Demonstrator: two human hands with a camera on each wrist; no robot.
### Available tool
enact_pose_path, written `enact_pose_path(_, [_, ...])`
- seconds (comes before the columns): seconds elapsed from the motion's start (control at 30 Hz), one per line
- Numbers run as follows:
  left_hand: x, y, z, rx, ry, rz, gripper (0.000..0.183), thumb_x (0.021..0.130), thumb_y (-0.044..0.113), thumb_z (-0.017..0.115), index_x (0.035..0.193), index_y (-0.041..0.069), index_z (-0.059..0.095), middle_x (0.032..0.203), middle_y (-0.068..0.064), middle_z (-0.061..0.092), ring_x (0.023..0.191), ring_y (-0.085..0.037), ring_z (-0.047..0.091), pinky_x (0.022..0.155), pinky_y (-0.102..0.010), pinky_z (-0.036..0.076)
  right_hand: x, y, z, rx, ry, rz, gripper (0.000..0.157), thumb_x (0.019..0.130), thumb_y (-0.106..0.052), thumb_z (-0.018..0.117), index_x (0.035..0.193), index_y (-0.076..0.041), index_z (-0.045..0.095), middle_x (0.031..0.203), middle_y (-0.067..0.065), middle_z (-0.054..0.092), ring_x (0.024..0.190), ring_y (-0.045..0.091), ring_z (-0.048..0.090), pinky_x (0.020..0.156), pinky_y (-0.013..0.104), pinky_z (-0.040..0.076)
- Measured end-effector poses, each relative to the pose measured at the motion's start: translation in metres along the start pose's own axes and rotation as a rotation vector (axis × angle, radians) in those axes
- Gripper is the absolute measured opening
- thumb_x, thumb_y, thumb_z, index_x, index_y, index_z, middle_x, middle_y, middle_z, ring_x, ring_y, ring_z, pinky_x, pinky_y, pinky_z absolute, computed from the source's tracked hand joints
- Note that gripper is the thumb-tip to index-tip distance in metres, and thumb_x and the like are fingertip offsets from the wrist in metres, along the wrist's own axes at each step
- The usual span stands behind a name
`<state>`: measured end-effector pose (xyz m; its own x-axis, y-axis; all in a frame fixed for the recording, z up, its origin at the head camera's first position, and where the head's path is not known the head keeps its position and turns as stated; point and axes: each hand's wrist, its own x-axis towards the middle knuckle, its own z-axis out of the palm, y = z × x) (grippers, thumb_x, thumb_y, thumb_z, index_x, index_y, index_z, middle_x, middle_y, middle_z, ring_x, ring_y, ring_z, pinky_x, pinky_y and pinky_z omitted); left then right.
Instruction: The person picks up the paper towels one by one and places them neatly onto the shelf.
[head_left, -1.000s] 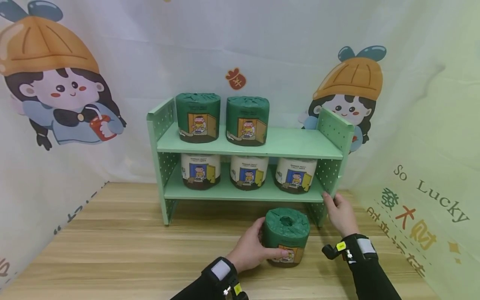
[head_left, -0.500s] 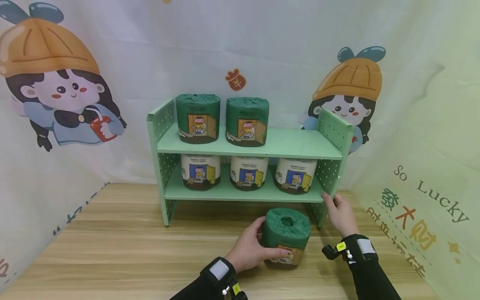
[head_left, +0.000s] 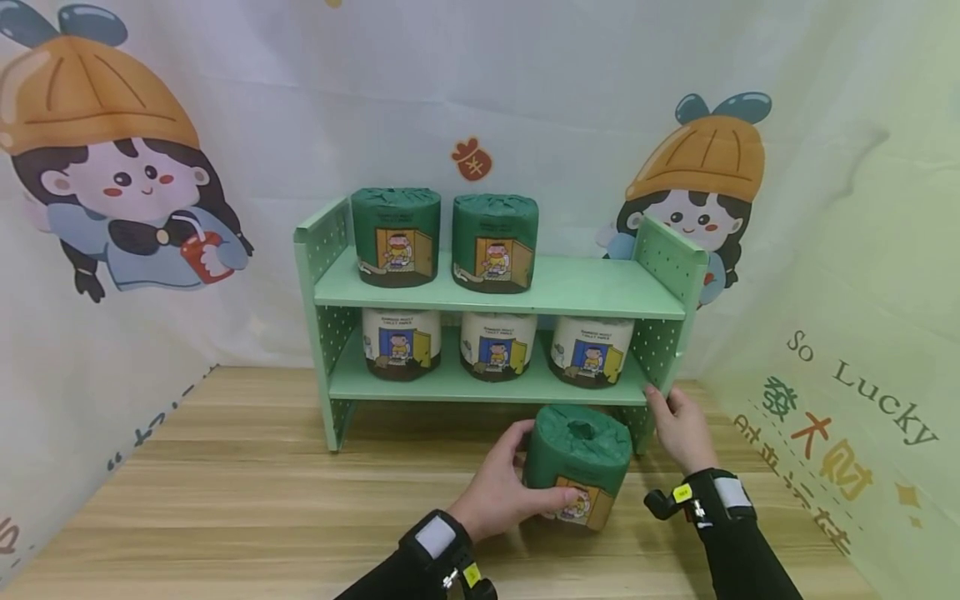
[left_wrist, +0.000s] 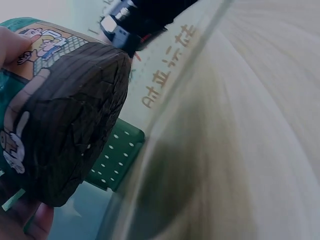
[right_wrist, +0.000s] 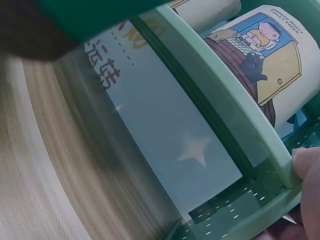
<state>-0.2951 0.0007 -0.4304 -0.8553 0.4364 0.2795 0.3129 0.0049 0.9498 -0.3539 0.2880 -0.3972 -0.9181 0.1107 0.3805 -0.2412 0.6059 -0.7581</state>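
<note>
My left hand [head_left: 504,492] grips a green-wrapped toilet roll [head_left: 581,446], thumb across its printed front and fingers round its far side. The roll tilts, and its dark brown underside [left_wrist: 80,120] shows above the table in the left wrist view. My right hand [head_left: 682,429] holds the right side panel of the green two-tier shelf [head_left: 487,390], thumb at the lower board's end. On the upper board stand two green toilet rolls, one at the left [head_left: 396,237] and one near the middle [head_left: 495,243]. Below, three white toilet rolls [head_left: 401,343] stand in a row.
The shelf stands on a wooden table [head_left: 262,500] close to a printed cloth backdrop [head_left: 562,108]. A perforated side panel [head_left: 318,333] closes the shelf's left end. The held roll is in front of the shelf's lower right part.
My left hand has raised the green toilet roll slightly, tilting it and shifting it a little to the right. My right hand stays on the shelf's side panel.
</note>
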Motion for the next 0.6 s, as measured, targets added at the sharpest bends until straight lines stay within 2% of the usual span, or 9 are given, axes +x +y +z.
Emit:
enact_pose_path(0.13, [0.0, 0.012, -0.001, 0.043, 0.042, 0.026, 0.079, 0.076, 0.038, 0.087, 0.14, 0.033, 0.041, 0.123, 0.004, 0.05, 0.102, -0.021, 0.053, 0.076, -0.036, 0.056, 0.001, 0.0, 0.0, -0.002, 0.005, 0.006, 0.048, 0.109, -0.038, 0.041, 0.133, 0.001, 0.056, 0.11, 0.024, 0.063, 0.081, 0.03, 0.05, 0.056, 0.034, 0.038])
enact_pose_path(0.3, [0.001, 0.032, 0.0, 0.017, 0.052, 0.082, 0.078, 0.076, 0.034, 0.086, 0.14, 0.033, 0.041, 0.125, 0.005, 0.051, 0.107, -0.019, 0.052, 0.08, -0.038, 0.056, 0.001, 0.0, 0.0, 0.005, 0.007, 0.002, 0.048, 0.109, -0.037, 0.042, 0.133, 0.002, 0.056, 0.111, 0.024, 0.063, 0.081, 0.03, 0.049, 0.058, 0.034, 0.04])
enact_pose_path(0.43, [0.007, 0.047, 0.0, -0.009, 0.045, 0.141, 0.076, 0.078, 0.032, 0.085, 0.14, 0.034, 0.041, 0.126, 0.007, 0.051, 0.107, -0.015, 0.053, 0.082, -0.038, 0.055, 0.002, 0.0, 0.0, 0.02, 0.001, 0.006, 0.047, 0.109, -0.035, 0.042, 0.134, 0.003, 0.055, 0.121, 0.024, 0.061, 0.094, 0.031, 0.054, 0.07, 0.042, 0.048])
enact_pose_path(0.6, [0.019, 0.073, -0.004, -0.008, 0.041, 0.186, 0.075, 0.079, 0.036, 0.083, 0.141, 0.036, 0.04, 0.123, 0.004, 0.05, 0.101, -0.02, 0.055, 0.071, -0.039, 0.059, 0.002, 0.0, 0.0, 0.017, -0.003, 0.009, 0.045, 0.109, -0.033, 0.04, 0.133, 0.002, 0.055, 0.124, 0.025, 0.059, 0.106, 0.031, 0.054, 0.082, 0.049, 0.048])
